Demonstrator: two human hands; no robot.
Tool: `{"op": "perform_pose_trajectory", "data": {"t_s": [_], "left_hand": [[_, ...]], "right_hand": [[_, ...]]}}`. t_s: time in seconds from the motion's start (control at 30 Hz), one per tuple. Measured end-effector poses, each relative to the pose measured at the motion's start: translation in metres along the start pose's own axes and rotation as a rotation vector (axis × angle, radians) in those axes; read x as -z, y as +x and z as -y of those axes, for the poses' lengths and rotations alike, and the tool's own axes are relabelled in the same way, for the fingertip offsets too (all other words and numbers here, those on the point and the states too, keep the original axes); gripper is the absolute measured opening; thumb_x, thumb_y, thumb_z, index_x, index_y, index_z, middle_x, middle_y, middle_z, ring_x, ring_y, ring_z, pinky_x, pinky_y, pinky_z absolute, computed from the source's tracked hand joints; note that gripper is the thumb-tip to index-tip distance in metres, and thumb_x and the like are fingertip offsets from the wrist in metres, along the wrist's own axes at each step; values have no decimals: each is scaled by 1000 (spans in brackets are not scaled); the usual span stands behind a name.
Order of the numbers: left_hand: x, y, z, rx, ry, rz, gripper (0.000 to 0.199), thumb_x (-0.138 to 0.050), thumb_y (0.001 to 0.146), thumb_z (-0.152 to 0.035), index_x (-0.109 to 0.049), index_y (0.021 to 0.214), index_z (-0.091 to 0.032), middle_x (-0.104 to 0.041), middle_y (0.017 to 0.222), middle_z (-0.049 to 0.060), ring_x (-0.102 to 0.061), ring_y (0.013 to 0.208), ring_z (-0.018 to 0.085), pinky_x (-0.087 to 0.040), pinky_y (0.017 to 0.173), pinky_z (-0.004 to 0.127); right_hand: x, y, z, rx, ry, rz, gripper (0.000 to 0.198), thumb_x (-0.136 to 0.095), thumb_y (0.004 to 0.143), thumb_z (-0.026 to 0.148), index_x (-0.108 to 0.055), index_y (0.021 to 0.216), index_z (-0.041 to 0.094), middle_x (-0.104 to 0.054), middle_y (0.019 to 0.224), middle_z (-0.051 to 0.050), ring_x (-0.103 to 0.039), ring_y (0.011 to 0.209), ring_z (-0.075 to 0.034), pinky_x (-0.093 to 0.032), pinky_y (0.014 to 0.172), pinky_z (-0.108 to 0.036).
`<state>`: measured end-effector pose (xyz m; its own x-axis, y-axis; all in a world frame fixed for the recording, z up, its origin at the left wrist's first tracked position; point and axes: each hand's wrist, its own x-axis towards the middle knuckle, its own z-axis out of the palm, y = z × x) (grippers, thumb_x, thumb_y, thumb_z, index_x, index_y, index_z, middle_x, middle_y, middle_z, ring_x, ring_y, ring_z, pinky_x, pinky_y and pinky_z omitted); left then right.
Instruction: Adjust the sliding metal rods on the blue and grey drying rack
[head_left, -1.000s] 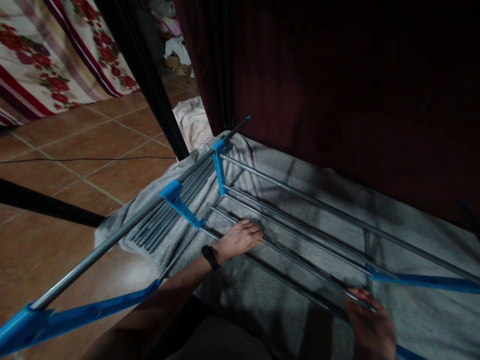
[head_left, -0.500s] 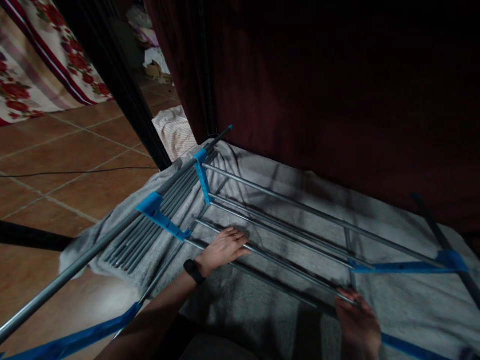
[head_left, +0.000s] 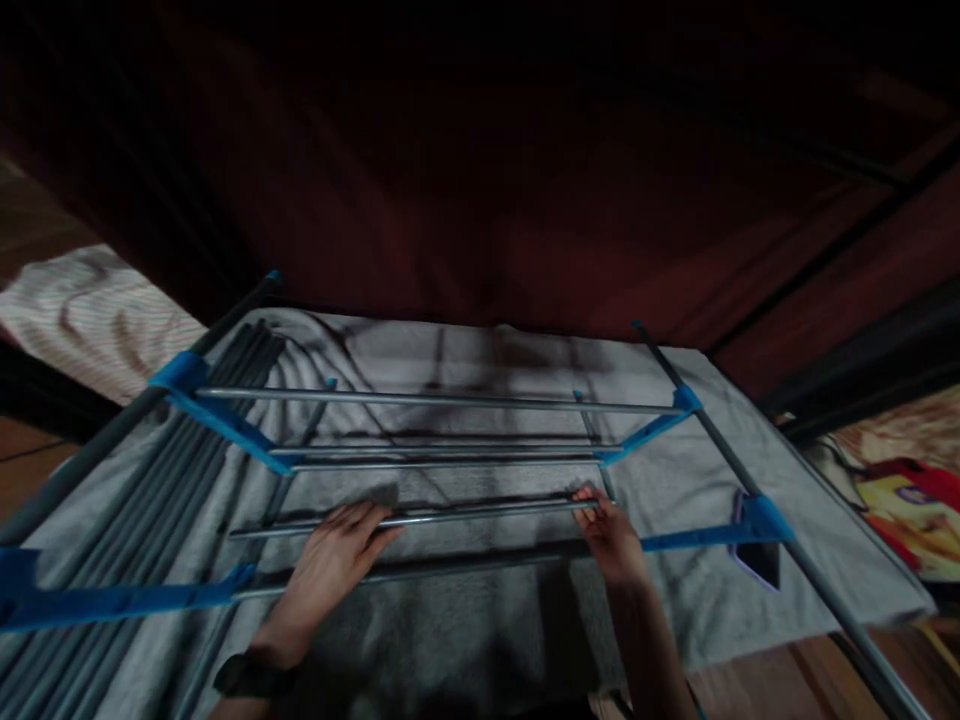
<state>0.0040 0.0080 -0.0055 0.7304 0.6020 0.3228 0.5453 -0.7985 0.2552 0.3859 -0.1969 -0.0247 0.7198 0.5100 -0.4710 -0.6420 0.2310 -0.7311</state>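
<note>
A loose grey metal rod [head_left: 465, 514] lies nearly level across the middle of a partly built rack frame. My left hand [head_left: 337, 550], with a dark band on the wrist, is closed over the rod left of its middle. The rod's right end is held in the closed fingers of my right hand [head_left: 606, 530]. Just in front, another bar [head_left: 480, 562] runs between a left blue plastic bracket [head_left: 142, 603] and a right blue bracket [head_left: 705, 538]. Farther back, a second pair of blue brackets [head_left: 225, 425] [head_left: 649, 435] carries several crossbars [head_left: 442, 400].
Several spare rods [head_left: 161, 490] lie side by side on the left of a grey blanket [head_left: 480, 365]. A phone [head_left: 757, 560] rests by the right side pole [head_left: 724, 455]. Dark red curtains [head_left: 480, 220] hang behind. A yellow and red packet [head_left: 911, 510] is at far right.
My view has swung right, bringing the right side of the frame and the phone into sight. Both hands keep hold of the rod, which now lies almost level across the view.
</note>
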Motion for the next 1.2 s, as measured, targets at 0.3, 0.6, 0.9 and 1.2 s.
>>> {"op": "perform_pose_trajectory", "data": {"t_s": [0.3, 0.6, 0.9, 1.2], "left_hand": [[0, 0, 15, -33, 78, 10, 49, -36, 104, -53, -74, 102, -24, -79, 98, 8, -74, 89, 28, -56, 86, 43], [26, -19, 25, 241, 207, -25, 37, -37, 100, -41, -68, 106, -22, -75, 104, 11, -68, 100, 33, -46, 103, 55], [28, -23, 24, 521, 258, -16, 38, -34, 98, -38, -65, 110, -20, -70, 110, 15, -61, 110, 34, -49, 98, 51], [24, -27, 28, 455, 341, -26, 39, -35, 99, -34, -68, 109, -17, -71, 102, 13, -62, 103, 32, -45, 92, 47]], "right_hand": [[-3, -7, 8, 77, 114, -94, 10, -74, 81, 17, -66, 83, 21, -73, 83, 0, -72, 86, -13, -63, 85, -28], [-6, -10, 6, 137, 145, -74, 14, -77, 77, 16, -68, 83, 24, -76, 87, 2, -74, 91, -13, -62, 91, -26], [0, -5, 6, 149, 176, -97, 15, -81, 77, 17, -68, 80, 24, -78, 89, 3, -74, 90, -11, -62, 87, -24], [0, -4, 4, 135, 173, -154, 26, -91, 71, 26, -69, 83, 22, -74, 78, 4, -72, 76, -10, -61, 76, -20]]}}
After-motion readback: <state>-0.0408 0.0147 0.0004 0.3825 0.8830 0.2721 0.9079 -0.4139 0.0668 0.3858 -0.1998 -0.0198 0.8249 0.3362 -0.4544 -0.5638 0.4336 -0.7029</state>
